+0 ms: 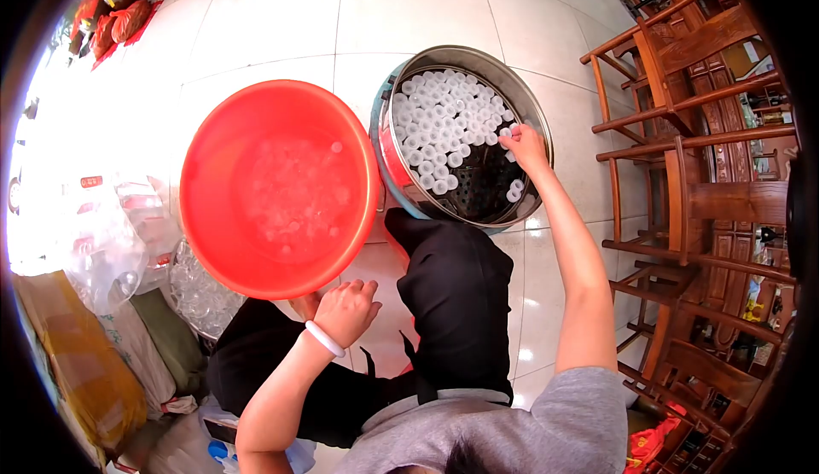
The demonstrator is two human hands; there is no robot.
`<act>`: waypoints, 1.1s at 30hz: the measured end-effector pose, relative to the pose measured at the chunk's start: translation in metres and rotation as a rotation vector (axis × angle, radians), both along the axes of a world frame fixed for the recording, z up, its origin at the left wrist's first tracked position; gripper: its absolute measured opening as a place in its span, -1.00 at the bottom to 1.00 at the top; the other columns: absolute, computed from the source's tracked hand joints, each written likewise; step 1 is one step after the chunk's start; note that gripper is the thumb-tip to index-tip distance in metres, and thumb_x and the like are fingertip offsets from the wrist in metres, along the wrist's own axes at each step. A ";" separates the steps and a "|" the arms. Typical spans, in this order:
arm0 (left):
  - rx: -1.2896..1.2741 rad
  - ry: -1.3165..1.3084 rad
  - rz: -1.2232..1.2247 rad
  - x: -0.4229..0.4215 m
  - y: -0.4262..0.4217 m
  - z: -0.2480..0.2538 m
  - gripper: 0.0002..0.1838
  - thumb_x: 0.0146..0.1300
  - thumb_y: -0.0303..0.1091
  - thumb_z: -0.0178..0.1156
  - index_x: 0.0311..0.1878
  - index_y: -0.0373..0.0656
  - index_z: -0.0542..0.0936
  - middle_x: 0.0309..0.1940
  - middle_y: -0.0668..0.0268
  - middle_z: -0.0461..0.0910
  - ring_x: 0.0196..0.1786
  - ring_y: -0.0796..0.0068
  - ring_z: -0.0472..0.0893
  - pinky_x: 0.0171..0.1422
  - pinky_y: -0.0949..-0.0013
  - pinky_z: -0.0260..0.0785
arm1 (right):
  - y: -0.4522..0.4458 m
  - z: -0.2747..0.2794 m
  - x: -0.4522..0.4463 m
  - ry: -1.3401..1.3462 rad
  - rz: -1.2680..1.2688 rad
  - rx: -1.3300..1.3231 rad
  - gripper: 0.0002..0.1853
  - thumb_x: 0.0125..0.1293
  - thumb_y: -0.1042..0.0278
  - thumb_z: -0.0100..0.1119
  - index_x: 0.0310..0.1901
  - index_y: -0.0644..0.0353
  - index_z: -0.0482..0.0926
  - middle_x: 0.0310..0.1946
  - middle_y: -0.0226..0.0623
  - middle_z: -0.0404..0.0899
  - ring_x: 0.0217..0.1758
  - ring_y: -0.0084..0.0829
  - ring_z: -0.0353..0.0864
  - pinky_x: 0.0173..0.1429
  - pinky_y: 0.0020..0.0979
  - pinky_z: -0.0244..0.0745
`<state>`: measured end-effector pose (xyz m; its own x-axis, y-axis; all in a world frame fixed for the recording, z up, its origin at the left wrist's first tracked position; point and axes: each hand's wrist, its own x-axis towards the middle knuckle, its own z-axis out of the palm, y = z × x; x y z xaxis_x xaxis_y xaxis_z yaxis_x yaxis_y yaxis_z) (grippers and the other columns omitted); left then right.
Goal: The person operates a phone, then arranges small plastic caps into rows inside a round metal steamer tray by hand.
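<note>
My right hand (525, 147) reaches over a round steel steamer-like pan (548, 124), its fingertips pinched on a small white round cup-like piece (506, 133). Many similar white pieces (439, 116) stand close together over the left and back of the pan's dark perforated base. A small cluster of them (514, 190) sits apart near the right wall. My left hand (348, 312), with a pale bangle on the wrist, hangs just in front of the red basin (205, 133). Its fingers are loosely bent and apart, holding nothing visible. Translucent pieces (299, 188) lie in the basin.
Wooden chairs (682, 192) line the right side. Clear plastic bags (102, 252) and a taped brown package (81, 354) lie at the left. A bowl of clear items (200, 290) is partly behind the basin. Red-covered jars (128, 17) stand at the far left on the tiled floor (409, 5).
</note>
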<state>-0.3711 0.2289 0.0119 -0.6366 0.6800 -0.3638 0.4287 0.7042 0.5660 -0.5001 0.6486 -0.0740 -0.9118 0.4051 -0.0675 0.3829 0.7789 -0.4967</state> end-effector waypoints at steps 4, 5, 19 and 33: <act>0.001 -0.001 0.002 0.000 0.000 0.001 -0.72 0.13 -0.27 0.14 -0.14 -0.21 0.46 -0.37 0.12 0.52 -0.28 0.10 0.56 -0.23 0.18 0.41 | 0.005 -0.008 -0.004 -0.004 0.019 0.038 -0.67 -0.12 0.30 0.36 -0.34 0.30 0.52 -0.42 -0.07 0.56 -0.25 -0.14 0.56 -0.15 -0.23 0.44; 0.024 0.039 0.008 0.000 0.001 0.002 -0.74 0.08 -0.29 0.17 -0.21 -0.22 0.45 -0.42 0.12 0.51 -0.30 0.13 0.56 -0.25 0.21 0.43 | 0.006 -0.010 -0.004 0.011 0.003 0.089 -0.69 -0.12 0.32 0.35 -0.35 0.30 0.51 -0.42 -0.06 0.55 -0.23 -0.11 0.54 -0.13 -0.21 0.42; 0.005 0.012 -0.012 0.001 0.000 -0.002 -0.72 0.13 -0.26 0.14 -0.14 -0.20 0.46 -0.36 0.13 0.51 -0.29 0.11 0.56 -0.24 0.19 0.41 | 0.006 0.010 0.011 -0.204 0.130 0.248 -0.66 -0.13 0.31 0.35 -0.29 0.23 0.51 -0.23 -0.09 0.54 -0.14 -0.08 0.53 -0.08 -0.18 0.44; -0.013 0.003 -0.002 0.000 0.000 0.000 -0.71 0.14 -0.25 0.13 -0.12 -0.21 0.47 -0.35 0.14 0.52 -0.28 0.11 0.56 -0.22 0.19 0.41 | -0.015 0.005 0.012 0.057 0.204 0.082 -0.74 -0.08 0.50 0.29 -0.33 0.27 0.45 -0.36 -0.06 0.54 -0.28 -0.06 0.55 -0.23 -0.18 0.43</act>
<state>-0.3707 0.2285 0.0117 -0.6363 0.6765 -0.3708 0.4318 0.7106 0.5555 -0.4882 0.6333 -0.0685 -0.9767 0.2142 0.0123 0.1864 0.8758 -0.4451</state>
